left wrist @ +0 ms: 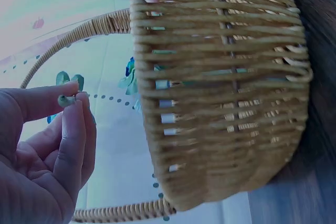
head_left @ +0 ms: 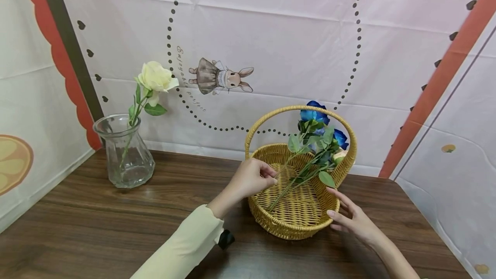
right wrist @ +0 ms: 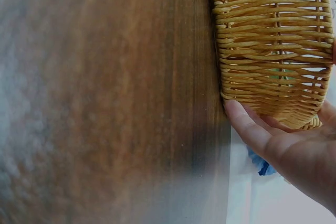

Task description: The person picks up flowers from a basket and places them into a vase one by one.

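1. Left wrist view: the left hand (left wrist: 44, 166) is just above the rim of the woven basket (left wrist: 226, 103), thumb and fingertips pinched together on the cut end of a green stem (left wrist: 66, 100). The handle (left wrist: 105, 24) arches up from the basket, and some leaves and blue petals show beyond it.
2. Right wrist view: the right hand (right wrist: 286, 150) rests against the basket's outer wall, one long finger stretched along it close to the wooden table (right wrist: 115, 87). Its fingers are apart and nearly straight (just steadying contact, by the look of it, rather than a clasp).
3. Head view: the pinched stem slants over the basket's inside, and other stems lean within it, their lower ends toward the near-left side. Blue roses (head_left: 314, 113) cluster at the basket's far-right side, by the handle, with a pale peach rose (head_left: 339, 156) just below them. The right thumb touches the basket's right rim. Well to the left of the basket stands a clear glass vase (head_left: 129, 167), upright, with one cream-white rose (head_left: 156, 76) leaning in it.
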Action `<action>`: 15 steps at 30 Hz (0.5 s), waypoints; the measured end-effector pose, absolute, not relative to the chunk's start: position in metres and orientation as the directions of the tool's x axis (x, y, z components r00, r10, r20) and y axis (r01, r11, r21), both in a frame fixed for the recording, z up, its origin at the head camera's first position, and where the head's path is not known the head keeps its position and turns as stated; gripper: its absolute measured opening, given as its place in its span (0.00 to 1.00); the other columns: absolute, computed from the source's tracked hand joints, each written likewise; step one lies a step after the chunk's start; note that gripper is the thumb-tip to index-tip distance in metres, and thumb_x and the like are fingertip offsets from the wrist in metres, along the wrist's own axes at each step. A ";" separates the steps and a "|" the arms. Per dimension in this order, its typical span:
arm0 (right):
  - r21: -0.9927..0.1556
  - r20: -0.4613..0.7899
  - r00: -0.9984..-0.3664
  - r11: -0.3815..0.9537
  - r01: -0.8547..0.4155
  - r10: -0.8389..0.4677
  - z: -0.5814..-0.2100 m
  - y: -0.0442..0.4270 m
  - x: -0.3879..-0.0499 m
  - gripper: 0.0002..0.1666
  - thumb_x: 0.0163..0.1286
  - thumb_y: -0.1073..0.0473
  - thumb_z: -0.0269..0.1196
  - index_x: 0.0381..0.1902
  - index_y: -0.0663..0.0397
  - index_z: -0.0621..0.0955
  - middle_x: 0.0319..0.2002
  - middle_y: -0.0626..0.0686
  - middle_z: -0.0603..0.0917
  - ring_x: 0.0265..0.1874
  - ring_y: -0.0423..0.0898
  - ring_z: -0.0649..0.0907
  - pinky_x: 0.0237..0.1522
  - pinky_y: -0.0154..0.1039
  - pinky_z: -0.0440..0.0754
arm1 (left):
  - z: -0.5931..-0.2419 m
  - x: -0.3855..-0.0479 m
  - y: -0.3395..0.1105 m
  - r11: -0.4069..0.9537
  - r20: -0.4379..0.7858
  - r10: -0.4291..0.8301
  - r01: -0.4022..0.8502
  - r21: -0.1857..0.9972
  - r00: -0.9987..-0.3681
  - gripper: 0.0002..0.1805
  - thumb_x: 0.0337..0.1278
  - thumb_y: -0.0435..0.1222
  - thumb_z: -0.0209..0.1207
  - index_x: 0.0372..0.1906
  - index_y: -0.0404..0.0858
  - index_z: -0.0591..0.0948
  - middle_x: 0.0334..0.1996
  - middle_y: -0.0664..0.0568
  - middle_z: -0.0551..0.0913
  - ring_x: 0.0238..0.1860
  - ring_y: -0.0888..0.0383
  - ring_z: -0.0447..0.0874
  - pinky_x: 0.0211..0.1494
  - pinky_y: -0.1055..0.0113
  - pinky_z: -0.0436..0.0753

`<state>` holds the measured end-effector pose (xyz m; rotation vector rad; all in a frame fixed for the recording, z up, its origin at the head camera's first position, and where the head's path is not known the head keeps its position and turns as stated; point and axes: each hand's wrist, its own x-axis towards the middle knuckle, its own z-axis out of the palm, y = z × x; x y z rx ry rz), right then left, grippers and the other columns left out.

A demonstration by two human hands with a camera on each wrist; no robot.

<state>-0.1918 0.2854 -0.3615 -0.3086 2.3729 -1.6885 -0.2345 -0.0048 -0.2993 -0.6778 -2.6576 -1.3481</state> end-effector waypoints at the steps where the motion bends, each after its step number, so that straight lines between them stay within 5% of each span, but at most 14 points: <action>1: -0.946 -0.052 -0.956 0.320 -0.046 -0.289 -0.362 0.285 -0.192 0.37 0.69 0.60 0.52 0.70 0.55 0.49 0.68 0.70 0.42 0.61 0.69 0.57 0.43 0.47 0.79 | -0.300 -0.234 -0.007 0.516 0.272 0.349 0.426 0.743 -0.897 0.05 0.45 0.33 0.65 0.30 0.37 0.84 0.22 0.56 0.82 0.22 0.65 0.75 0.28 0.72 0.74; 15: -0.947 -0.053 -0.955 0.318 -0.045 -0.292 -0.362 0.286 -0.191 0.37 0.69 0.60 0.52 0.70 0.56 0.49 0.68 0.71 0.42 0.61 0.69 0.58 0.44 0.48 0.79 | -0.310 -0.221 -0.033 0.568 0.290 0.377 0.467 0.677 -0.879 0.03 0.44 0.32 0.65 0.28 0.37 0.84 0.20 0.58 0.80 0.21 0.66 0.73 0.26 0.73 0.73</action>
